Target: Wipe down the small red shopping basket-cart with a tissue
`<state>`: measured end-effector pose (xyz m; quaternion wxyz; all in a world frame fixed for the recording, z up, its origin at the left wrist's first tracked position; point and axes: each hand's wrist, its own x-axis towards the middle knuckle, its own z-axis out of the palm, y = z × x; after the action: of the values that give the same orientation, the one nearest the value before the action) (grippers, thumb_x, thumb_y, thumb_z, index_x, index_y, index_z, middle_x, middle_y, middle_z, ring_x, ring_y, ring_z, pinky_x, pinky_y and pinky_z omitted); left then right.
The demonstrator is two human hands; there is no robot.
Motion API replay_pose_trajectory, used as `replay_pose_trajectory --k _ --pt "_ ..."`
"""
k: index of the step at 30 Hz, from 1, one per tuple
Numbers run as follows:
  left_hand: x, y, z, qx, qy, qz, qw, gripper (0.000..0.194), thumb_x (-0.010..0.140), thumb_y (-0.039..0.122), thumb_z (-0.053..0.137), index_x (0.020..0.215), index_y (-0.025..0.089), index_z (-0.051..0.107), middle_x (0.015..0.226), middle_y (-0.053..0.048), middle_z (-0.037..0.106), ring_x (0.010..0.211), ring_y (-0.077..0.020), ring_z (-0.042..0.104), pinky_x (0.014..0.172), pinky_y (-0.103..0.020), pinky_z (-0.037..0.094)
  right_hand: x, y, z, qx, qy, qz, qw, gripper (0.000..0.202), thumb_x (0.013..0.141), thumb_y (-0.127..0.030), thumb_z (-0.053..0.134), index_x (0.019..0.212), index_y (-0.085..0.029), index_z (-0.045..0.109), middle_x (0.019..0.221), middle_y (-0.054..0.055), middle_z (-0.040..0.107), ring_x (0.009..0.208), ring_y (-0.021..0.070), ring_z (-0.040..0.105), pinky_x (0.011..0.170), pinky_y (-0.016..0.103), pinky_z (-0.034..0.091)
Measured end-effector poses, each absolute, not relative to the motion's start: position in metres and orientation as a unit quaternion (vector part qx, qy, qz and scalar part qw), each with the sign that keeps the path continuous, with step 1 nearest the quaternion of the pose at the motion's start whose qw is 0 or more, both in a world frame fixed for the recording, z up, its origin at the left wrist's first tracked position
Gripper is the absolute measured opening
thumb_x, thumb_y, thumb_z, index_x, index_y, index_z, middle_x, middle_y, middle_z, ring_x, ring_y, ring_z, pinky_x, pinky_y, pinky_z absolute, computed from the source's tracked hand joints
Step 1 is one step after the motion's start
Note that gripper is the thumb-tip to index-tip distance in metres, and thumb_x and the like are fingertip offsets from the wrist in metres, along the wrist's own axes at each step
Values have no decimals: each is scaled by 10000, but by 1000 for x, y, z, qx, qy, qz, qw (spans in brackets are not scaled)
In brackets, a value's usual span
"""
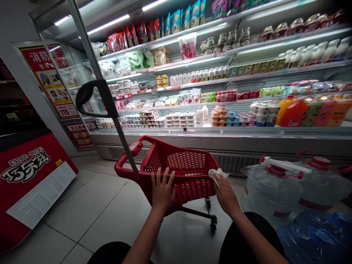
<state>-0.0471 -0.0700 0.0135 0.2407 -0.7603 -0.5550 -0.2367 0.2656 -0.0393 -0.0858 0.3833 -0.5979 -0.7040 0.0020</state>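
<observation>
A red plastic shopping cart point(189, 187) with perforated basket walls stands right in front of me. My left hand point(162, 190) lies on the near side wall of the basket, its fingers spread. At the front right corner of the cart, my right hand point(226, 192) presses a crumpled white cloth point(218, 173) against the rim. From the cart's rear end rises a slanted grey pole point(95, 62) with a black loop handle point(108, 97). Below the basket, a black caster wheel point(213, 224) rests on the tiled floor.
A lit refrigerated shelf point(192, 134) with many dairy products and drinks runs behind the cart. Large water jugs point(272, 187) and a blue water pack point(316, 234) stand close on my right. To the left is a red freezer chest point(33, 176).
</observation>
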Motion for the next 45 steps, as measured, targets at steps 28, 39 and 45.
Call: replay_pose_trajectory --k 28,39,45 --pt "-60 -89 43 -721 -562 -298 274 460 919 308 612 1366 204 636 1255 -99 705 1302 -339 557 1289 -621 110 109 -50 -30 -437 -806 -32 399 582 1022 -222 394 1604 -211 382 1608 78 468 1528 268 347 1255 520 290" --pt "-63 -100 48 -750 -525 -284 286 964 792 14 504 1660 190 123 1669 -112 358 1499 -280 414 1255 -506 329 138 -38 -47 -430 -807 -56 401 576 1031 -239 398 1607 -230 381 1552 82 537 1456 281 459 1238 531 333" --pt "-44 -104 46 -750 -526 -293 274 959 795 10 518 1658 192 141 1701 -124 269 1523 -299 376 1249 -509 347 160 -36 -52 -496 -769 -20 402 524 1067 -293 331 1583 -259 420 1584 65 500 1501 269 396 1248 564 288"
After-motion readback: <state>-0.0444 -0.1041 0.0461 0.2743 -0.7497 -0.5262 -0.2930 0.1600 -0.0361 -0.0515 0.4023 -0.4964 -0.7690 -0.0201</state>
